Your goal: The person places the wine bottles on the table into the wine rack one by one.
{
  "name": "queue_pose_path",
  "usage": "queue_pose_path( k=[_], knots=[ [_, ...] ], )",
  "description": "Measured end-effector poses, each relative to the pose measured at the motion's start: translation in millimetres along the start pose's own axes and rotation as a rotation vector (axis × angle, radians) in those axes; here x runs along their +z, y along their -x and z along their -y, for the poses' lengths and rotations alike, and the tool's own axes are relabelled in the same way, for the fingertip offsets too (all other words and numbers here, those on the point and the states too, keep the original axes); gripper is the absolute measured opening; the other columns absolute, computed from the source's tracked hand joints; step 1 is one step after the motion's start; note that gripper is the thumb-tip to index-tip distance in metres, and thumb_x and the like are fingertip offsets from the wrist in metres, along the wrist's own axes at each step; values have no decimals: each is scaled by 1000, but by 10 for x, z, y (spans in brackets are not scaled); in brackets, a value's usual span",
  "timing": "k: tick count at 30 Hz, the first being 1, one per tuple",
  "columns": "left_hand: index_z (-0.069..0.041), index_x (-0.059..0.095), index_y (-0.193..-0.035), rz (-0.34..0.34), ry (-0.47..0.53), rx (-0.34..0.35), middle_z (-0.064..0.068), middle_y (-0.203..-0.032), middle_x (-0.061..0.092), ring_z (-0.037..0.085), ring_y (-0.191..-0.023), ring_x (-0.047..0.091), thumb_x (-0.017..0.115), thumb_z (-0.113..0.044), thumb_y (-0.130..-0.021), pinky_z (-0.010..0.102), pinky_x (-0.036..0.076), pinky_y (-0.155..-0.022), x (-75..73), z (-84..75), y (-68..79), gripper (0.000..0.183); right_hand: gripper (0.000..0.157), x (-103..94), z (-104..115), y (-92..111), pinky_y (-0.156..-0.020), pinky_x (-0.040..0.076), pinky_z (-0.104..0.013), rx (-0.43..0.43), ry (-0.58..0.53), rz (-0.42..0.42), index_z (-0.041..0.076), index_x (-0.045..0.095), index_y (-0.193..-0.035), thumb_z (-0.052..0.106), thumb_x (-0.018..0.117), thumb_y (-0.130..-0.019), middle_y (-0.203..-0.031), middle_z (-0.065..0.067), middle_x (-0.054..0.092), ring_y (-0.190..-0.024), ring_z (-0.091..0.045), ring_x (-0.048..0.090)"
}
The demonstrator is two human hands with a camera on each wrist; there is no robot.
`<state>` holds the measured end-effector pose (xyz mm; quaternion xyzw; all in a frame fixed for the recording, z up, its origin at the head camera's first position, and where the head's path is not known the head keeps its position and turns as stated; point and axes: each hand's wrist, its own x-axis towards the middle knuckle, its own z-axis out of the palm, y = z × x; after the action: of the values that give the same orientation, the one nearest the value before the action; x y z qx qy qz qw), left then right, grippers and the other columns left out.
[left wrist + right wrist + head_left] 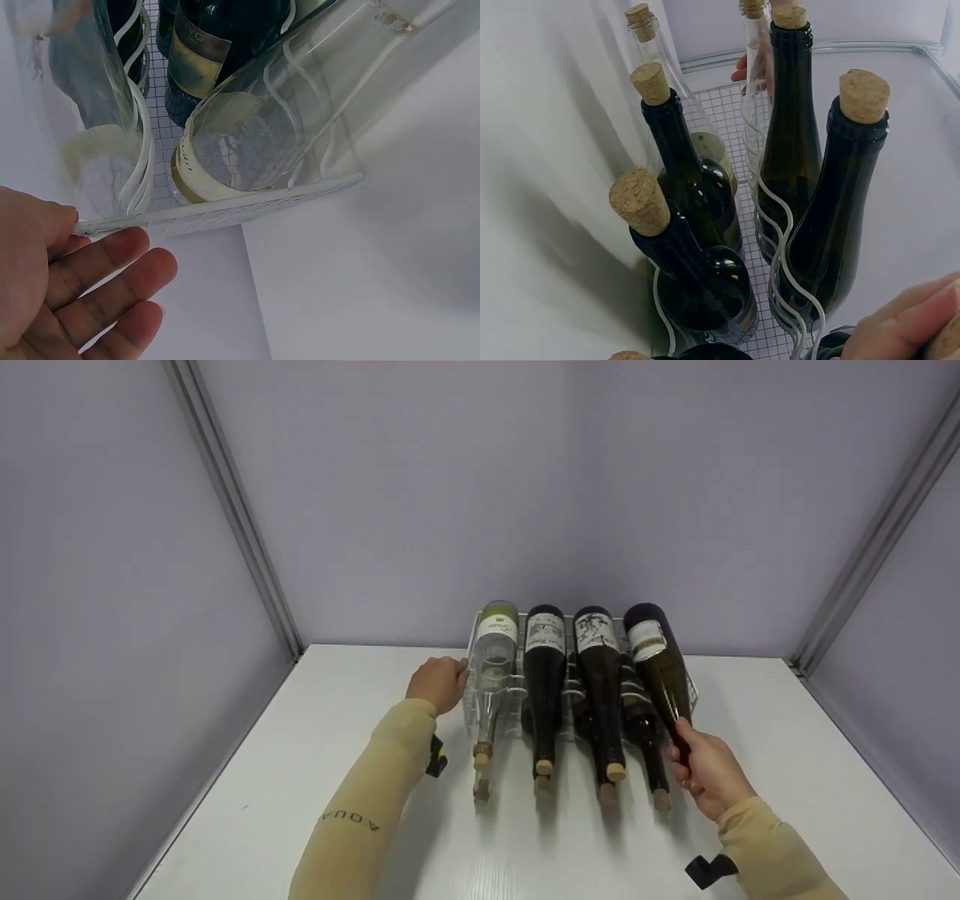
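Note:
A white wire wine rack (pixel 693 696) holds two tiers of corked wine bottles. My left hand (pixel 439 684) pinches the rack's left edge between thumb and forefinger; its other fingers spread loosely below the wire in the left wrist view. My right hand (pixel 712 771) grips the neck of the upper tier's rightmost dark bottle (pixel 664 667), which slants with its neck toward me and to the right. Left of it lie two dark bottles (pixel 546 675) and a clear bottle (pixel 498 641) with a pale label. The gripped bottle's cork end is partly hidden by my fingers.
Lower-tier bottles, including a dark one (pixel 651 754), poke their necks out beneath the upper row. The rack stands on a white table (pixel 315 750) near the back panel (pixel 420 510). Side panels with metal posts (pixel 244 510) flank the table.

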<state>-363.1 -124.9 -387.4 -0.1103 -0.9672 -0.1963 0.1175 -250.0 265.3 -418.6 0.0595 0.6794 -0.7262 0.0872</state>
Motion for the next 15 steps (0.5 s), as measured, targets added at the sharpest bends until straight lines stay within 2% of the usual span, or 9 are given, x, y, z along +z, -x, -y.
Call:
queue_pose_path(
  k=[4, 9, 11, 15],
  knots=[
    [-8, 70, -116, -8, -8, 6, 7, -84, 70, 19, -71, 58, 52, -21, -100, 39, 49, -72, -1, 1, 0, 27, 41, -1, 41, 8, -42, 30, -15, 9, -32, 30, 2, 40, -105, 43, 34, -104, -72, 5, 46, -51, -4, 39],
    [-7, 75, -102, -33, -13, 10, 6, -79, 68, 20, -72, 59, 51, -23, -101, 41, 49, -72, 4, 9, -10, 29, 40, -26, 53, 8, -47, 36, -16, 12, -62, 80, -3, 38, -117, 35, 37, -104, -81, 1, 55, -54, -7, 46],
    [-7, 75, -99, -35, -11, 15, 6, -79, 68, 22, -73, 60, 51, -23, -100, 42, 49, -72, 7, 10, -8, 29, 44, -41, 45, 10, -51, 40, -19, 22, -61, 93, -4, 36, -122, 36, 38, -104, -87, -1, 58, -57, -9, 50],
    [-8, 75, -104, -34, -10, 21, 8, -85, 70, 23, -77, 62, 52, -22, -100, 43, 49, -73, 14, 11, -2, 27, 53, -68, 36, 10, -59, 47, -24, 34, -23, 106, -2, 34, -129, 44, 41, -102, -97, -4, 61, -68, -13, 57]
  ],
)
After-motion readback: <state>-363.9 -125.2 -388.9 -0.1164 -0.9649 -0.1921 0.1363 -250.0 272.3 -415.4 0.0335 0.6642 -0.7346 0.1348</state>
